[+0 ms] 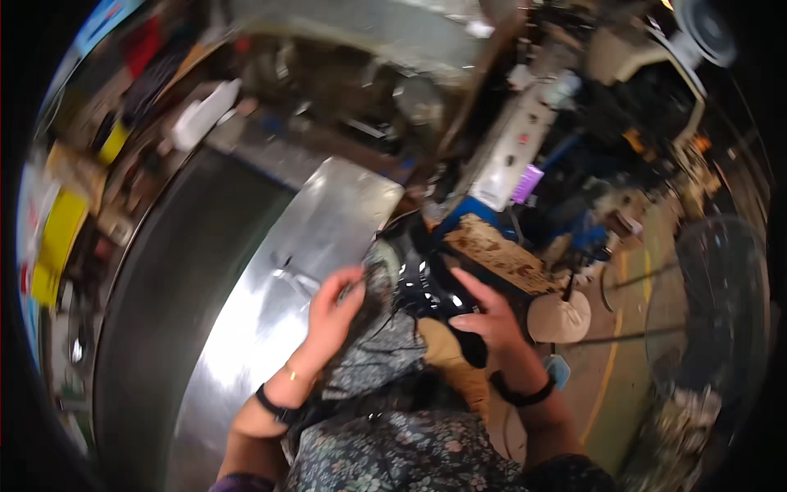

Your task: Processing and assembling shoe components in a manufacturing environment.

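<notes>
Over my lap rests a glossy black shoe-like piece (426,283), its exact kind blurred. My right hand (492,316) grips its right side, with thumb and fingers spaced along it. To the left, my left hand (334,303) is raised with its fingers curled toward the thumb; what they pinch, if anything, does not show. Thin dark strands run below the black piece. Under my left hand lies a shiny metal sheet (238,328), and on it a small metal tool (293,275), too smeared to name. A tan piece (451,361) hangs below the black one.
A dark curved band (180,246) runs along the left of the metal sheet. Ahead on the right stand a stained wooden board (500,254) and a long pale machine part (512,148). A round beige-topped stool (559,317) stands at the right, near a yellow floor line (607,377).
</notes>
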A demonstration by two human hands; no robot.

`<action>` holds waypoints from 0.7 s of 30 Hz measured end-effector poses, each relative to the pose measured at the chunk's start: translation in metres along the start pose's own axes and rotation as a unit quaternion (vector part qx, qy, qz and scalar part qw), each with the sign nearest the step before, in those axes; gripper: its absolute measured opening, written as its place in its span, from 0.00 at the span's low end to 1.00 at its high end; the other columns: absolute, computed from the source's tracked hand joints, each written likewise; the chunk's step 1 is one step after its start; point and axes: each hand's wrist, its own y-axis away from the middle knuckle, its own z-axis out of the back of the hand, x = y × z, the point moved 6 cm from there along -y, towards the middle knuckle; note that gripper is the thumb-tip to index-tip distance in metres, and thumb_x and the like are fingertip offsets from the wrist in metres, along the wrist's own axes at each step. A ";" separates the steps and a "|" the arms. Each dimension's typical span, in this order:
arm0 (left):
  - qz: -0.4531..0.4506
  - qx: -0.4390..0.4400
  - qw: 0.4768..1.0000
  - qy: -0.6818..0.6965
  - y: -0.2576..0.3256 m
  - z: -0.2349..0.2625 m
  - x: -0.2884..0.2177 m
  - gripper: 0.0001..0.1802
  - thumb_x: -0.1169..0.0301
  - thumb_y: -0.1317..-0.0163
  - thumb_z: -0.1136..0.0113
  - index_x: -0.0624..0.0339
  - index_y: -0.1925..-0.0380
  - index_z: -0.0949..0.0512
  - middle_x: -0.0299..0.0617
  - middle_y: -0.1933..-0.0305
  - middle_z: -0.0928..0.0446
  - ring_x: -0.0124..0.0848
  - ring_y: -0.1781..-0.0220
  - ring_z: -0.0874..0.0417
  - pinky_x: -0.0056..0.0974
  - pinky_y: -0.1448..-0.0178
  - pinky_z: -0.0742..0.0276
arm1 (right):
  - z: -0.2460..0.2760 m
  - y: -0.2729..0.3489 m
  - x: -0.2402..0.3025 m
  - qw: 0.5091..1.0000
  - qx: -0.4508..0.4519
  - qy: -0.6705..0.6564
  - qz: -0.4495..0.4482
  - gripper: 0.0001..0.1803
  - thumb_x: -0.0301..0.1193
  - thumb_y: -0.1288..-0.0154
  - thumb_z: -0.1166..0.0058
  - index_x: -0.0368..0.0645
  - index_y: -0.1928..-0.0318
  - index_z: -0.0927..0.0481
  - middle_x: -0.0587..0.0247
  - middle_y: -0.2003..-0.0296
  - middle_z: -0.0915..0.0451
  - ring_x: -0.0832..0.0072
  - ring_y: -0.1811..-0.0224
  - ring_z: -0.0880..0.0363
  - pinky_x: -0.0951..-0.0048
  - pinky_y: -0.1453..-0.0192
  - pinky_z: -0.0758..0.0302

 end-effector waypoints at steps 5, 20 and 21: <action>-0.189 0.187 0.917 -0.298 0.057 -0.020 0.024 0.15 0.71 0.40 0.34 0.61 0.53 0.17 0.53 0.46 0.17 0.51 0.41 0.19 0.49 0.37 0.24 | 0.172 0.047 0.110 0.913 -0.290 0.218 0.185 0.41 0.20 0.49 0.30 0.39 0.30 0.26 0.60 0.38 0.23 0.71 0.37 0.26 0.70 0.30 0.32; -0.277 0.126 0.868 -0.393 0.060 -0.043 0.032 0.09 0.73 0.46 0.35 0.57 0.63 0.15 0.41 0.54 0.15 0.45 0.48 0.18 0.47 0.42 0.23 | 0.437 0.022 0.217 0.727 -0.516 0.449 0.055 0.42 0.40 0.54 0.30 0.51 0.33 0.21 0.48 0.41 0.17 0.62 0.41 0.17 0.65 0.37 0.24; -0.275 0.125 0.867 -0.397 0.060 -0.043 0.033 0.09 0.73 0.46 0.35 0.57 0.63 0.15 0.41 0.54 0.15 0.45 0.48 0.18 0.47 0.42 0.23 | 0.437 0.017 0.220 0.733 -0.504 0.454 0.043 0.42 0.40 0.53 0.30 0.50 0.33 0.21 0.48 0.40 0.18 0.61 0.40 0.18 0.64 0.36 0.24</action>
